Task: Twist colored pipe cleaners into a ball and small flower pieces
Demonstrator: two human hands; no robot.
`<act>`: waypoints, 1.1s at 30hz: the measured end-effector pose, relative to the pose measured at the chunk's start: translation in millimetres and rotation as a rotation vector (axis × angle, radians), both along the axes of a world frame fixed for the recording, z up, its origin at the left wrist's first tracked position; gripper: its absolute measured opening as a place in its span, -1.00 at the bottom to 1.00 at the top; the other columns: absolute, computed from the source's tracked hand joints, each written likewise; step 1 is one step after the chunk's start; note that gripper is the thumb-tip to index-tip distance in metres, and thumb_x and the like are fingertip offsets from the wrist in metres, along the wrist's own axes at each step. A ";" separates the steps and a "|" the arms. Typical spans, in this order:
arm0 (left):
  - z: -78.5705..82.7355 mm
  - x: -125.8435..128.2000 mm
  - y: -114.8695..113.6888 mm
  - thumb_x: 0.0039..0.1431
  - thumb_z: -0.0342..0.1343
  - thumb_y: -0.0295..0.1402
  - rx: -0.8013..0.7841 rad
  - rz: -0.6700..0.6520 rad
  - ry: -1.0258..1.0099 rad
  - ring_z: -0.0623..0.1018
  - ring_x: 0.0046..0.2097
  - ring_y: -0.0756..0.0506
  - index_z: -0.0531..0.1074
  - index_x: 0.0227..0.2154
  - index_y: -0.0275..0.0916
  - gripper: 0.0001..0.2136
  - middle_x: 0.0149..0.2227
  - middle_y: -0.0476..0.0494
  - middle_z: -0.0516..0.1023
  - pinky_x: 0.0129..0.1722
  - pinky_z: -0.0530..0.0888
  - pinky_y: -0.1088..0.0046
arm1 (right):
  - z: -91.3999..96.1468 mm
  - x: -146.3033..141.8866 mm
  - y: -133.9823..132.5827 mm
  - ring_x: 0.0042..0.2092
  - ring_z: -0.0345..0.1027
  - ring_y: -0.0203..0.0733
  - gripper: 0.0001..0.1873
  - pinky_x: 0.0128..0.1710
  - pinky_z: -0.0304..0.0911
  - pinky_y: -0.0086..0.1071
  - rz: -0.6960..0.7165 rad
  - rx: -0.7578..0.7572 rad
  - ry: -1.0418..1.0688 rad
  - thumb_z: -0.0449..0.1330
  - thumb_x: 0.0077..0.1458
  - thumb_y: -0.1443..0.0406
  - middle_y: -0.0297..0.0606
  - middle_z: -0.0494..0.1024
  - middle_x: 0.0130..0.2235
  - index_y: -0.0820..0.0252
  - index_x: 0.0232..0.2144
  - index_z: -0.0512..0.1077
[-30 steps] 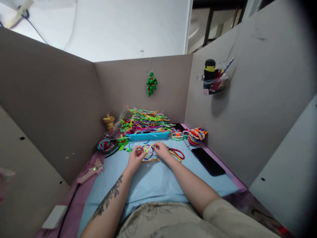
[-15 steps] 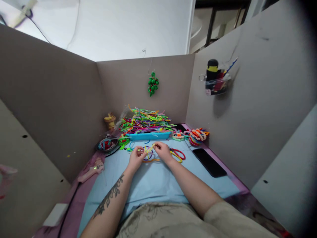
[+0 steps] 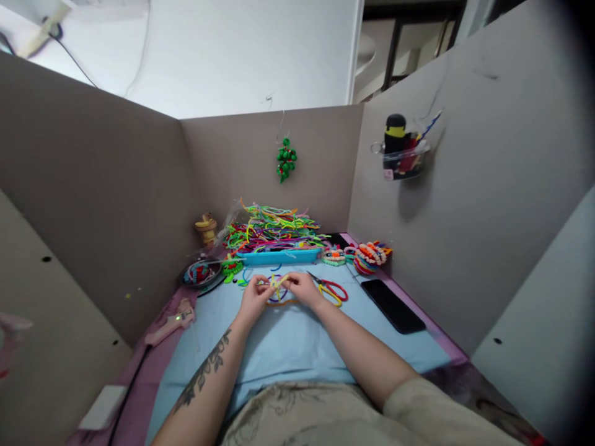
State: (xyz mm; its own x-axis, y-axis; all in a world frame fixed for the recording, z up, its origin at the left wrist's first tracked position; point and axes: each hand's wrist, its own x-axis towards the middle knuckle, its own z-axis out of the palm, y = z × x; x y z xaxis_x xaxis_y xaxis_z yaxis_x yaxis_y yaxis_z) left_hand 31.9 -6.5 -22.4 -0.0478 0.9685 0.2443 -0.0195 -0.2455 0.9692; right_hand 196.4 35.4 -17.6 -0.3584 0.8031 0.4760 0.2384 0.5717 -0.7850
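Note:
My left hand (image 3: 254, 296) is closed in a pinch on a pale yellow pipe cleaner (image 3: 279, 283) over the middle of the blue cloth. Opposite it, my right hand (image 3: 303, 288) pinches the same yellow piece near its other end. Purple and orange pipe cleaners (image 3: 283, 303) show just below and between the fingers; whether they are joined to the yellow one I cannot tell. Scissors (image 3: 335, 291) with a red and a yellow handle loop lie beside my right hand, blades pointing away to the left.
A heap of coloured pipe cleaners (image 3: 274, 229) rises behind a blue tray (image 3: 281, 256). A phone (image 3: 393, 305) lies right. At left are a glue gun (image 3: 174, 322) and a dark bowl (image 3: 202, 272). Finished-looking fuzzy pieces (image 3: 369, 257) sit back right. Grey panels enclose the table.
My right hand has shifted slightly left and down, closer to my left hand, uncovering the scissors' blades. My left hand has stayed nearly in place.

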 end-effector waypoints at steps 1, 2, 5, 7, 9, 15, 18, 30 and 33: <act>-0.4 -0.6 0.7 -0.16 0.22 -0.25 0.004 0.003 0.002 0.41 -0.57 0.06 0.19 -0.37 -0.22 -0.65 -0.57 0.06 0.45 -0.57 0.23 0.62 | 0.3 -0.5 0.0 -0.37 0.33 -0.25 -0.81 -0.35 0.20 -0.43 0.016 -0.017 0.013 0.10 -0.03 0.25 -0.32 0.50 -0.43 0.19 -0.41 0.49; -0.5 -1.1 1.2 -0.16 0.22 -0.25 0.007 0.008 0.004 0.41 -0.57 0.06 0.19 -0.37 -0.22 -0.66 -0.57 0.06 0.45 -0.58 0.22 0.62 | 0.6 -0.8 0.3 -0.35 0.33 -0.24 -0.81 -0.33 0.20 -0.43 0.026 -0.027 0.031 0.12 -0.04 0.24 -0.31 0.50 -0.42 0.19 -0.42 0.49; 0.2 -1.8 1.8 -0.16 0.21 -0.24 0.014 0.033 0.004 0.42 -0.56 0.05 0.19 -0.38 -0.22 -0.66 -0.57 0.07 0.44 -0.58 0.23 0.61 | 1.7 -1.2 1.8 -0.31 0.33 -0.23 -0.77 -0.29 0.21 -0.41 0.083 -0.091 0.099 0.14 -0.05 0.19 -0.29 0.50 -0.40 0.22 -0.43 0.49; 1.2 -1.8 1.6 -0.17 0.22 -0.23 0.019 0.049 0.000 0.42 -0.56 0.04 0.19 -0.38 -0.22 -0.66 -0.58 0.07 0.44 -0.57 0.24 0.61 | 1.7 -1.9 2.8 -0.33 0.33 -0.23 -0.74 -0.29 0.21 -0.39 0.156 -0.178 0.142 0.13 -0.04 0.17 -0.29 0.50 -0.41 0.25 -0.42 0.49; 1.6 -1.8 1.5 -0.18 0.22 -0.22 0.024 0.061 -0.003 0.41 -0.57 0.05 0.19 -0.38 -0.22 -0.65 -0.59 0.08 0.43 -0.57 0.23 0.61 | 0.9 -3.4 3.5 -0.35 0.33 -0.24 -0.71 -0.28 0.22 -0.38 0.206 -0.246 0.176 0.13 -0.05 0.15 -0.29 0.50 -0.41 0.27 -0.40 0.47; -1.6 -3.8 3.3 -0.15 0.21 -0.23 0.049 0.111 -0.031 0.42 -0.56 0.05 0.19 -0.38 -0.23 -0.66 -0.57 0.06 0.45 -0.56 0.25 0.61 | -6.0 -9.5 1.8 -0.32 0.31 -0.26 -0.48 -0.29 0.24 -0.38 0.219 -0.263 0.173 0.26 -0.21 0.25 -0.33 0.44 -0.35 0.19 -0.11 0.31; -2.1 -4.3 3.9 -0.15 0.21 -0.24 0.043 0.133 -0.041 0.43 -0.55 0.04 0.18 -0.39 -0.22 -0.67 -0.56 0.06 0.45 -0.55 0.27 0.60 | -11.1 -14.3 -2.7 -0.23 0.29 -0.24 -0.25 -0.19 0.21 -0.34 0.196 -0.175 0.188 0.29 -0.29 0.35 -0.33 0.40 -0.29 0.13 0.01 0.14; -2.3 -4.5 4.0 -0.15 0.21 -0.25 0.056 0.121 -0.059 0.41 -0.56 0.07 0.19 -0.41 -0.23 -0.68 -0.57 0.08 0.43 -0.54 0.25 0.61 | -8.3 -19.3 -9.7 -0.23 0.26 -0.22 -0.87 -0.16 0.15 -0.32 -0.134 0.082 0.133 0.13 -0.07 0.32 -0.32 0.39 -0.35 0.17 -0.37 0.32; -1.6 -4.5 4.1 -0.14 0.21 -0.26 0.053 0.123 -0.065 0.43 -0.54 0.06 0.18 -0.40 -0.23 -0.68 -0.55 0.07 0.44 -0.52 0.27 0.60 | -4.8 -16.1 -9.8 -0.22 0.24 -0.19 -0.94 -0.15 0.12 -0.32 -0.173 0.185 0.065 0.17 -0.09 0.33 -0.30 0.40 -0.38 0.19 -0.54 0.34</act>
State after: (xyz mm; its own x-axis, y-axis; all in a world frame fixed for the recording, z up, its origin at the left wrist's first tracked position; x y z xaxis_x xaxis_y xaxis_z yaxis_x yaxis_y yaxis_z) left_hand 27.4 -2.4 -24.0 -0.1830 0.9400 0.2879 -0.0482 -0.3011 0.9524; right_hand 180.4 25.6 -22.4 -0.1866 0.7468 0.6384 0.2977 0.6622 -0.6877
